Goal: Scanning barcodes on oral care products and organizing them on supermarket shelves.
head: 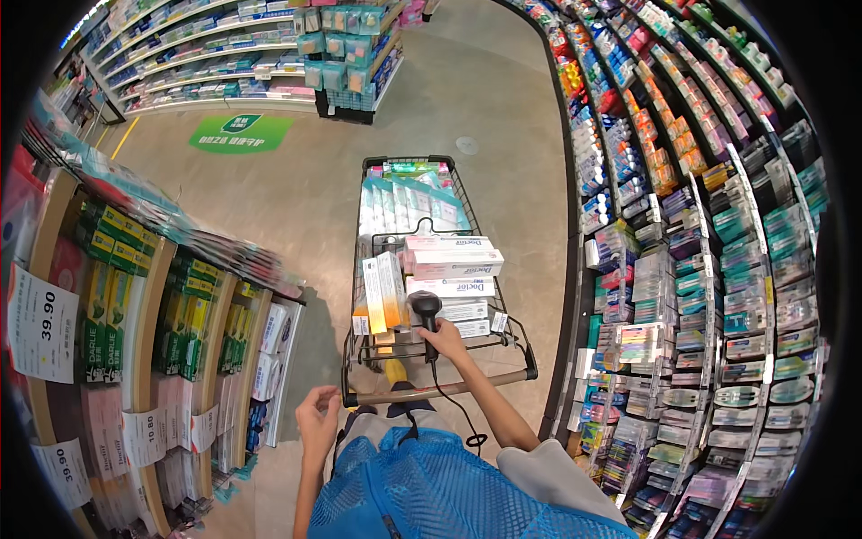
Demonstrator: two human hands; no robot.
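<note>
My right hand grips the handle of a black handheld barcode scanner over the near end of a wire shopping cart. From the scanner's grip a black coiled cable runs down towards my blue mesh vest. My left hand is just left of the cart's push handle, its fingers curled; nothing shows in it. White toothpaste boxes are stacked in the cart near the scanner. Orange-and-white boxes stand upright beside them. Teal-and-white packs fill the far part.
On the left, a display shelf holds green-and-yellow toothpaste boxes and price cards. Toothbrush packs hang on a long curved shelf along the right. Ahead, a rack end stands on the grey floor near a green floor sticker.
</note>
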